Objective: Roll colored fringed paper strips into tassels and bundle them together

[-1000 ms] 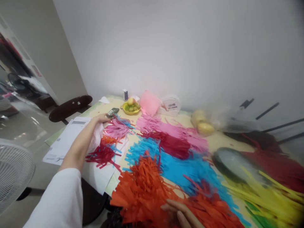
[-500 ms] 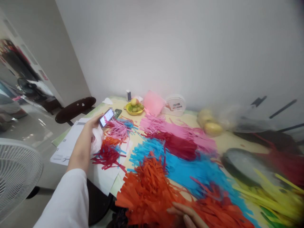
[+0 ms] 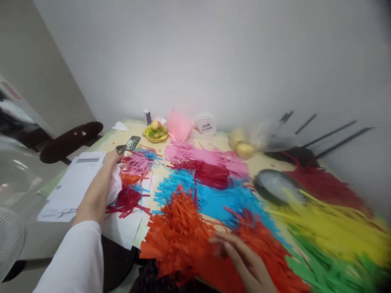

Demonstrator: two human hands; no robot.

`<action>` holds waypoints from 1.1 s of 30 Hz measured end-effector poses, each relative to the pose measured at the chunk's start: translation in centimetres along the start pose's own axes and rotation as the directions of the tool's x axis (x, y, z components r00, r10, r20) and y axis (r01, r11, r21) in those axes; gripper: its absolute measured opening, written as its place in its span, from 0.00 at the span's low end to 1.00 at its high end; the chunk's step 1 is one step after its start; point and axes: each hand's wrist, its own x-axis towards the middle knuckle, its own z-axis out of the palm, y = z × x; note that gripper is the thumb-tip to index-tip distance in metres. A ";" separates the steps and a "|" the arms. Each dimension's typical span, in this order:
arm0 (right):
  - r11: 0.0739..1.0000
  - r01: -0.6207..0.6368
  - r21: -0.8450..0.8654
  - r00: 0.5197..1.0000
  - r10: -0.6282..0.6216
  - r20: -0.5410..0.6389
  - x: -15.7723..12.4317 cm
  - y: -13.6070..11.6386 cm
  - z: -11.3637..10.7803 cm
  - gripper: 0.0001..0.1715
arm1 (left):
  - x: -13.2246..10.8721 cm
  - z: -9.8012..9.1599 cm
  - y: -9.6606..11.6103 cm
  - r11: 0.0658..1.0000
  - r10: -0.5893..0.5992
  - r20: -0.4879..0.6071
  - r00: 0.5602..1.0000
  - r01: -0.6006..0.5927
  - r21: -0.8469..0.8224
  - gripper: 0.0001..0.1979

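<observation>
My left hand [image 3: 113, 157] reaches across the left part of the table, its fingers mostly hidden behind the wrist. A dark phone [image 3: 121, 149] shows at its fingertips, low over the table. Just beyond lies a patterned green-and-black phone-like slab [image 3: 133, 142]. Below the wrist are a white crumpled plastic bag [image 3: 115, 185] and small bunches of pink [image 3: 137, 163] and dark red [image 3: 128, 200] paper strips. My right hand [image 3: 244, 256], slightly blurred, is over the orange fringed paper [image 3: 183, 228] with fingers loosely bent and apart; nothing shows in them.
Blue [image 3: 214, 199], pink [image 3: 210, 156], yellow [image 3: 336, 228] and green fringed paper [image 3: 324, 260] covers the table. A yellow fruit bowl [image 3: 156, 139] stands at the back. A round dark-rimmed dish [image 3: 275, 187] is at right, a fan [image 3: 10, 244] at left, a chair [image 3: 71, 140] beyond.
The phone in my left hand has been lowered and its lit screen no longer shows. The view has swung right. My right hand shows more fully over the orange paper.
</observation>
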 end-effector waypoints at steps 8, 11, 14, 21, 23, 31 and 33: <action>0.648 0.246 -0.721 0.960 -0.263 0.092 12.7 -0.5 -5.1 0.20 | -7.3 -1.6 14.8 0.872 0.489 -0.102 0.866 -0.486 0.057 0.22; 0.421 0.379 -0.824 0.924 -0.127 0.360 16.9 0.2 -2.9 0.18 | -15.4 2.8 22.4 0.455 0.884 0.123 0.452 -0.890 -0.004 0.19; 0.321 0.387 -0.864 0.919 -0.062 0.388 18.8 2.2 -1.7 0.18 | -21.7 8.6 26.3 0.393 0.896 0.231 0.379 -0.920 -0.012 0.10; 0.120 0.288 -0.950 0.957 -0.011 0.289 19.1 6.1 -5.3 0.19 | -24.1 16.4 24.6 0.498 0.838 0.211 0.504 -0.863 0.084 0.22; 0.089 0.283 -0.955 0.959 -0.021 0.282 19.1 6.6 -5.6 0.18 | -24.4 17.0 24.3 0.495 0.840 0.207 0.501 -0.865 0.082 0.24; 0.034 0.337 -0.941 0.935 -0.133 0.329 17.9 7.0 -5.5 0.20 | -24.3 9.6 17.0 0.573 0.818 0.013 0.575 -0.817 0.065 0.24; 0.039 0.356 -0.934 0.924 -0.164 0.345 17.5 7.2 -5.7 0.21 | -23.2 6.2 10.7 0.801 0.599 -0.158 0.785 -0.584 0.129 0.26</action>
